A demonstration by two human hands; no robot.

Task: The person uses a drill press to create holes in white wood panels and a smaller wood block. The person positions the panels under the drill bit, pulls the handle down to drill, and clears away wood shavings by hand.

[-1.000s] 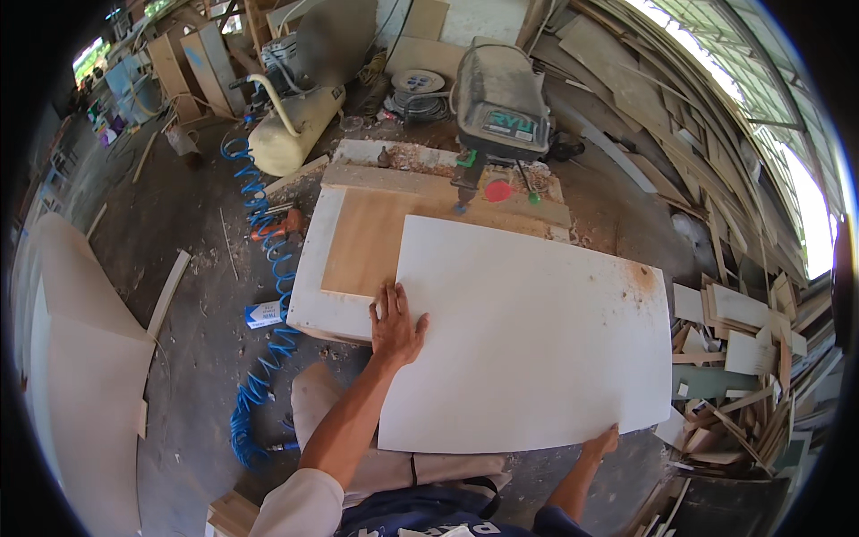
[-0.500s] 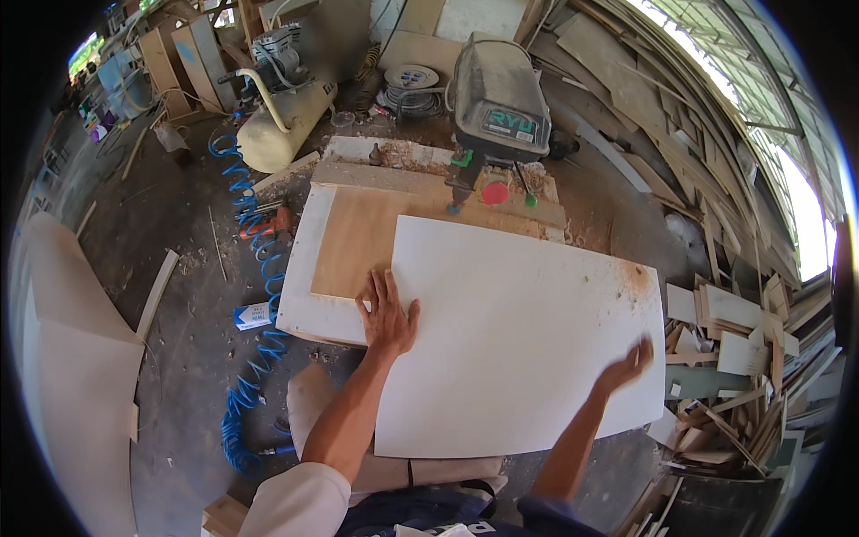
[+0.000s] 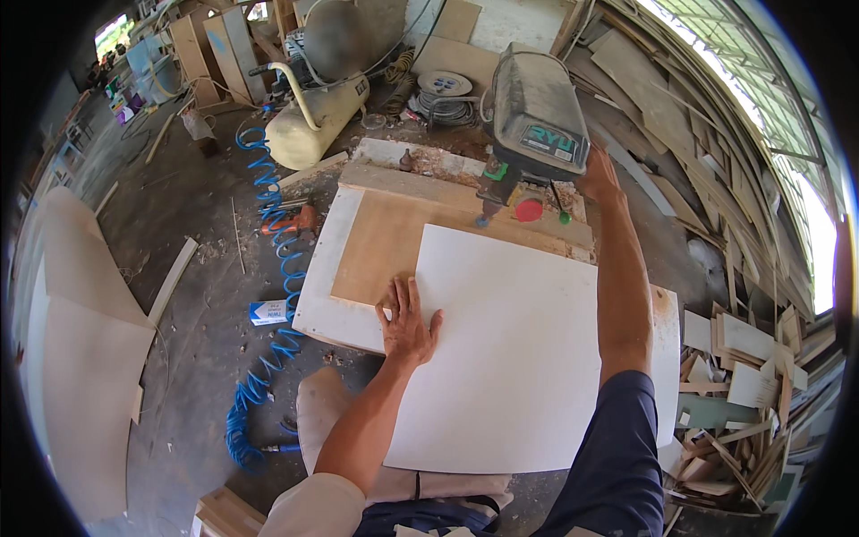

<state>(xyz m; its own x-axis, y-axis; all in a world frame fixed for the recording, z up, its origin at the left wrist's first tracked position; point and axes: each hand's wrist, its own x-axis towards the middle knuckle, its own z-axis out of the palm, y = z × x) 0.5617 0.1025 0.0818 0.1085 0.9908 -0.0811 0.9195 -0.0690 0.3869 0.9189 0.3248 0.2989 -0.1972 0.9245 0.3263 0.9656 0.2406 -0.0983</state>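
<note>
Room over white panel (image 3: 510, 367) between left hand (image 3: 411, 329) and right forearm (image 3: 624, 295), machine head (image 3: 537, 107) beyond

Right grip (image 3: 601, 174) partly hidden behind machine head (image 3: 537, 103); white panel (image 3: 506, 358) partly behind forearm (image 3: 625, 286).

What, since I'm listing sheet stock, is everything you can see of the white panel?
The white panel is a large, thin, plain sheet, perhaps coated board. It lies flat on the worktable and juts past its near side. Its left edge borders or overlaps a tan board; brown dust marks its far right corner. The left hand rests at its left edge; the right forearm hides part of it.
</note>
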